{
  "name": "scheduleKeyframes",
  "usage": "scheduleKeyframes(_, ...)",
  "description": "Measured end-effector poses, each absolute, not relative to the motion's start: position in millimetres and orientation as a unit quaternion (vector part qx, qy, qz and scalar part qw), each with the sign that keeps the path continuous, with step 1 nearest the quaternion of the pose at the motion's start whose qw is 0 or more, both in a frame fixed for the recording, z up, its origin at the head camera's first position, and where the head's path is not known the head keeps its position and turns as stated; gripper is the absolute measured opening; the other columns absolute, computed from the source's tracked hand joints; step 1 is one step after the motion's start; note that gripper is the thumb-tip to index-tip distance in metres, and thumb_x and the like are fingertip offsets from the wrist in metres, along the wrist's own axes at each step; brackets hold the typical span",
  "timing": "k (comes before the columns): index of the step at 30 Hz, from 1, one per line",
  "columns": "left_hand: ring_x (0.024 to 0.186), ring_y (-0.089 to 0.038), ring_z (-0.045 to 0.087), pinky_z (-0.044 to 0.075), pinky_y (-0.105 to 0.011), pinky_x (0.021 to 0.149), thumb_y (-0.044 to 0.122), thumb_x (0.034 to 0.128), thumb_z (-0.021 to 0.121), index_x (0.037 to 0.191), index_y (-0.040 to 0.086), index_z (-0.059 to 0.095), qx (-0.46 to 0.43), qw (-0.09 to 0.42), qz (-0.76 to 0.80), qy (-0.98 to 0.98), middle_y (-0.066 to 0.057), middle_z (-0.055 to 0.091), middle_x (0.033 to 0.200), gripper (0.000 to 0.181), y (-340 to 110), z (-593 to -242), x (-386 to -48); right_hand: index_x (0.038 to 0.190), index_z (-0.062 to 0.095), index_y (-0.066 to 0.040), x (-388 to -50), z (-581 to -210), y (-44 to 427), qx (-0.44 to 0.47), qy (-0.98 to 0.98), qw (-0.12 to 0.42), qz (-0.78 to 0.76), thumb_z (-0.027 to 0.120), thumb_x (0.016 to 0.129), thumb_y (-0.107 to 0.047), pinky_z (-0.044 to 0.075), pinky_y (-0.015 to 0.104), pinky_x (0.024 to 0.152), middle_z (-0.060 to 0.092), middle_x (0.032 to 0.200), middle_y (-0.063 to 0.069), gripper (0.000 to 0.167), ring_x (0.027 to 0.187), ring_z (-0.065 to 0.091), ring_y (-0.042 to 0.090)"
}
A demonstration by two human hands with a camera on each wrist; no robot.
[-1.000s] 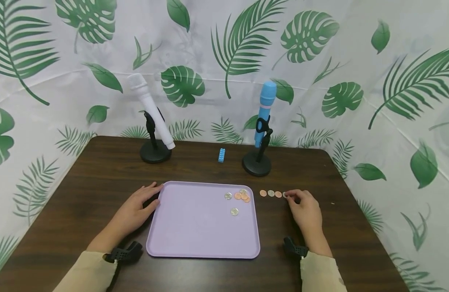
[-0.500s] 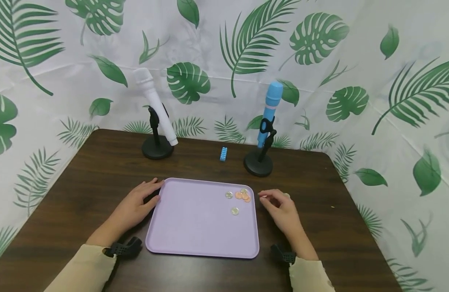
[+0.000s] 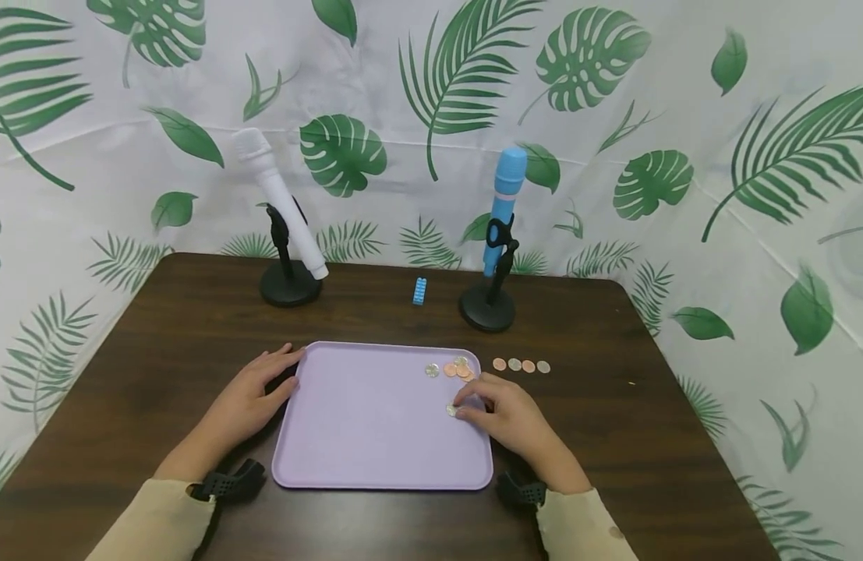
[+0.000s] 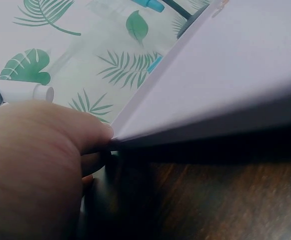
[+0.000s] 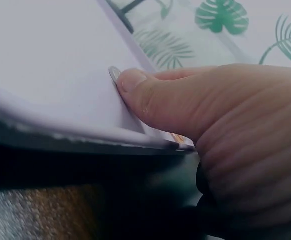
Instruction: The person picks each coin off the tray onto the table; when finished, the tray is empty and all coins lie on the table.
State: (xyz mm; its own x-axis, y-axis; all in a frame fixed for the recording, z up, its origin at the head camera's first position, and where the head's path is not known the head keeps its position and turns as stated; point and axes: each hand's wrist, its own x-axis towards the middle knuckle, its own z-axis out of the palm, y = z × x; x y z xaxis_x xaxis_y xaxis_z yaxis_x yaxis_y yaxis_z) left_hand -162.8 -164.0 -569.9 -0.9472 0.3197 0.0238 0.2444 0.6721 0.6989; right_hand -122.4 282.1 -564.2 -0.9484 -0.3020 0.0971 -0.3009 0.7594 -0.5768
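Observation:
Over the right part of a lilac tray [image 3: 375,467], my right hand [image 3: 508,413] pinches a silver coin [image 5: 114,75] between thumb and finger. The right wrist view shows that coin tilted up at the thumb tip. Other silver and copper coins [image 3: 450,370] lie loosely grouped in the tray's far right corner, partly overlapping. Outside the tray, to its right, a row of alternating copper and silver coins [image 3: 528,366] lies on the table. My left hand [image 3: 245,397] rests at the tray's left side, its extended fingers and thumb touching the rim.
Behind the tray stand a white microphone [image 3: 284,199] and a light blue microphone [image 3: 504,199], each on a black stand. Between them lies a small blue studded brick [image 3: 419,291]. A leaf-printed cloth [image 3: 403,101] hangs behind the dark wooden table [image 3: 599,327].
My right hand has left the coin row, where the end silver coin now lies free, and moved left into the tray to grip another silver coin. The left hand stays at the rim.

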Motion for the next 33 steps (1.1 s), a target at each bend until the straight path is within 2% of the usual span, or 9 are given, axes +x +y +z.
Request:
scheduleKeyframes(5, 0.164, -0.054, 0.026, 0.023, -0.077, 0.129, 0.030, 0.1104, 0.066, 0.165, 0.018, 0.051, 0.152, 0.049, 0.389, 0.907, -0.021, 0.042, 0.173, 0.058, -166, -573, -161, 0.118, 0.079, -0.049, -122, -558, 279, -0.162, 0.949, 0.007, -0.271, 0.089, 0.093, -0.032, 0.046, 0.024, 0.067, 0.059, 0.091, -0.021, 0.031, 0.079, 0.055, 0.006)
scheduleKeyframes(9, 0.164, -0.054, 0.027, 0.023, -0.076, 0.129, 0.029, 0.1106, 0.065, 0.164, 0.017, 0.052, 0.155, 0.044, 0.390, 0.907, -0.022, 0.043, 0.173, 0.056, -166, -574, -160, 0.110, 0.077, -0.050, -118, -556, 277, -0.150, 0.953, 0.021, -0.264, 0.087, 0.094, -0.032, 0.048, 0.025, 0.070, 0.059, 0.093, -0.020, 0.026, 0.083, 0.056, 0.006)
scheduleKeyframes(13, 0.164, -0.054, 0.027, 0.024, -0.076, 0.129, 0.029, 0.1106, 0.065, 0.164, 0.016, 0.052, 0.156, 0.044, 0.382, 0.910, -0.022, 0.043, 0.172, 0.056, -167, -571, -161, 0.104, 0.071, -0.041, -116, -561, 278, -0.152, 0.945, 0.016, -0.288, 0.088, 0.094, -0.030, 0.045, 0.024, 0.064, 0.055, 0.087, -0.014, 0.023, 0.075, 0.053, 0.006)
scheduleKeyframes(17, 0.163, -0.055, 0.028, 0.024, -0.076, 0.129, 0.029, 0.1103, 0.065, 0.163, 0.016, 0.053, 0.158, 0.045, 0.372, 0.913, -0.022, 0.043, 0.173, 0.056, -168, -566, -163, 0.096, 0.065, -0.035, -116, -569, 281, -0.139, 0.923, 0.005, -0.358, 0.089, 0.094, -0.023, 0.048, 0.023, 0.064, 0.056, 0.087, -0.010, 0.026, 0.075, 0.053, 0.009)
scheduleKeyframes(20, 0.162, -0.056, 0.029, 0.024, -0.077, 0.128, 0.028, 0.1100, 0.066, 0.163, 0.016, 0.054, 0.154, 0.047, 0.367, 0.916, -0.022, 0.043, 0.173, 0.055, -170, -567, -161, 0.096, 0.066, -0.030, -118, -577, 288, -0.130, 0.907, -0.044, -0.399, 0.088, 0.094, -0.016, 0.048, 0.023, 0.063, 0.057, 0.088, -0.006, 0.026, 0.075, 0.053, 0.012)
scheduleKeyframes(23, 0.162, -0.057, 0.029, 0.024, -0.078, 0.128, 0.027, 0.1102, 0.066, 0.162, 0.016, 0.054, 0.153, 0.047, 0.370, 0.915, -0.022, 0.044, 0.172, 0.054, -170, -570, -160, 0.097, 0.069, -0.022, -123, -581, 309, -0.118, 0.900, -0.145, -0.394, 0.088, 0.092, -0.009, 0.045, 0.022, 0.059, 0.063, 0.089, -0.003, 0.024, 0.068, 0.051, 0.010)
scheduleKeyframes(27, 0.162, -0.056, 0.028, 0.024, -0.078, 0.128, 0.030, 0.1108, 0.064, 0.163, 0.017, 0.054, 0.154, 0.047, 0.379, 0.911, -0.021, 0.044, 0.172, 0.054, -167, -573, -161, 0.100, 0.072, -0.015, -128, -577, 353, -0.017, 0.895, -0.260, -0.362, 0.088, 0.091, -0.005, 0.038, 0.020, 0.053, 0.074, 0.088, 0.002, 0.022, 0.059, 0.045, 0.005)
scheduleKeyframes(30, 0.163, -0.056, 0.028, 0.023, -0.078, 0.128, 0.029, 0.1110, 0.064, 0.163, 0.017, 0.053, 0.150, 0.040, 0.383, 0.910, -0.020, 0.044, 0.172, 0.054, -167, -575, -162, 0.102, 0.074, -0.013, -130, -571, 378, 0.082, 0.891, -0.286, -0.344, 0.088, 0.093, -0.010, 0.036, 0.020, 0.053, 0.078, 0.092, 0.005, 0.016, 0.061, 0.045, 0.007)
scheduleKeyframes(33, 0.162, -0.056, 0.029, 0.024, -0.077, 0.129, 0.028, 0.1109, 0.064, 0.163, 0.016, 0.054, 0.150, 0.034, 0.385, 0.910, -0.020, 0.044, 0.172, 0.054, -166, -576, -163, 0.102, 0.077, -0.010, -130, -565, 391, 0.154, 0.889, -0.286, -0.323, 0.087, 0.096, -0.020, 0.037, 0.020, 0.061, 0.077, 0.098, 0.010, 0.015, 0.071, 0.050, 0.009)
